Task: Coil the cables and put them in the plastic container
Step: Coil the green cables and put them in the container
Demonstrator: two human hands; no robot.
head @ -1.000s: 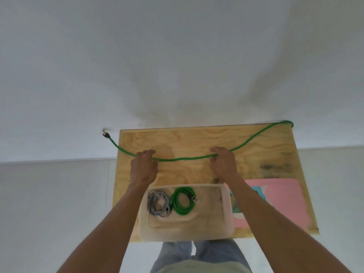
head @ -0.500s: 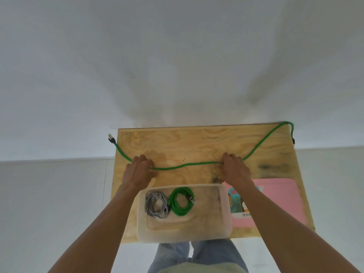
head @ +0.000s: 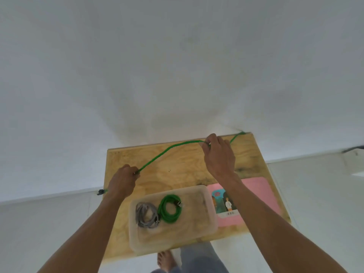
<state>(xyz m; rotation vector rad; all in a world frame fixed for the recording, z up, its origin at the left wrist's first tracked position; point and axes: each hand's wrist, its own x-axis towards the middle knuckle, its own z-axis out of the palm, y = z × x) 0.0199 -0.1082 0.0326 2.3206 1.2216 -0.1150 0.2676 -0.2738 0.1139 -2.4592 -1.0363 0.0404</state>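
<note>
Head | both hands pinch green cable (head: 167, 149) | far end blurred

Before you sits a plywood table (head: 183, 174) carrying a clear plastic container (head: 206, 233) and, just right of it, a pink booklet (head: 256, 194).

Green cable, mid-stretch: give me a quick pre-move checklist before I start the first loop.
1. Left hand grip on the loose green cable: ok, fingers curled round it.
2. Right hand grip: ok, pinching the cable.
3. Span between hands free of knots: ok.
4. Left plug end visible: ok, hanging off the wooden table edge.
5. Right end free: cannot tell, blurred at the far corner.
6. Room in the plastic container: ok, beside the grey coil and green coil.
</note>
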